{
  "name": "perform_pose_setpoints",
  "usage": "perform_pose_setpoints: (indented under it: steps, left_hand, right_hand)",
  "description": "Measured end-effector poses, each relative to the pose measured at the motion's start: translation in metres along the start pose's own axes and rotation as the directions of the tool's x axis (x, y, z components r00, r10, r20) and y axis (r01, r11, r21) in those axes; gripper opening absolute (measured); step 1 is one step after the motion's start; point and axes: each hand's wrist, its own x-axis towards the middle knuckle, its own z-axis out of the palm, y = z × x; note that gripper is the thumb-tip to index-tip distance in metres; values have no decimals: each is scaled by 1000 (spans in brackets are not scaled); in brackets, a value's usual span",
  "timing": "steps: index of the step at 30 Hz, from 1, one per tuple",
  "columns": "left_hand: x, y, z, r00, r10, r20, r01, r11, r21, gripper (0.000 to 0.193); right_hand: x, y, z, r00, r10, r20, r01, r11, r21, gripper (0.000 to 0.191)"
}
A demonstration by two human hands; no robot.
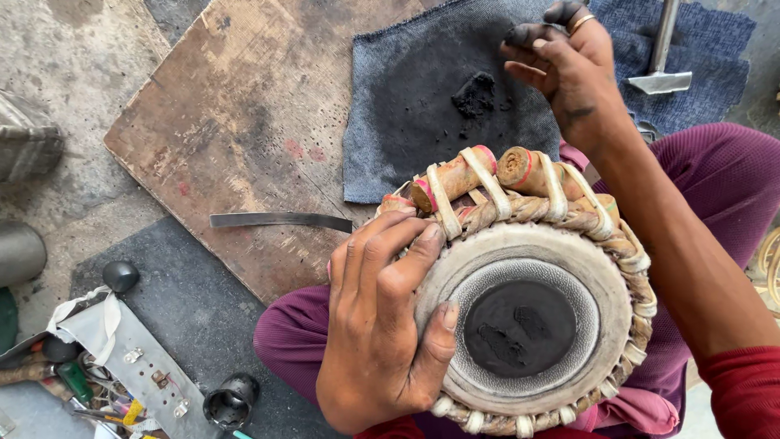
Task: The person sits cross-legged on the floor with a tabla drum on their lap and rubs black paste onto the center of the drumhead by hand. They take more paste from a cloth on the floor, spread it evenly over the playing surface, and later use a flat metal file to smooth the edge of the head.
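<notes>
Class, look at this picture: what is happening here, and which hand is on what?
A person holds a small drum on their lap. The left hand grips its rim, thumb on the skin beside the black centre patch. The right hand, fingers blackened, reaches over a dark cloth near a lump of black paste.

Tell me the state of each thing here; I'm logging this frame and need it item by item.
Drum: on the lap, head up, black patch uneven.
Left hand: gripping the drum's rim, thumb on the skin.
Right hand: over the dark cloth, fingertips blackened.
Black paste lump: lying on the cloth.
Hammer: lying unused.
Metal strip: flat on the board.
</notes>
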Motion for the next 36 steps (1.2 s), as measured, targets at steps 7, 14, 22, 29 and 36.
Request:
perform_pose_setpoints:
  steps: [7,14,22,29,36]
  left_hand:
    - [2,2,-4,1000,6,-24,-6,1000,0,51]
    - [-6,-1,2,999,-10,-48,10,1000,-7,50]
    - [-13,-7,5,994,37,-101,-39,999,-17,48]
    - [-10,-9,5,991,57,-117,-62,997,-39,46]
    - [-9,-11,8,988,63,-140,-67,997,-29,45]
  right_hand:
    - [-138,-86,-14,951,-266,157,255,387,-886,33]
    - [-271,-128,66,896,-75,438,443,225,-868,23]
    - [-263,-136,119,965,-100,244,259,526,-810,23]
    - [-271,-155,143,665,19,746,677,-437,-593,21]
    - [-266,-154,94,692,35,721,718,-134,-683,29]
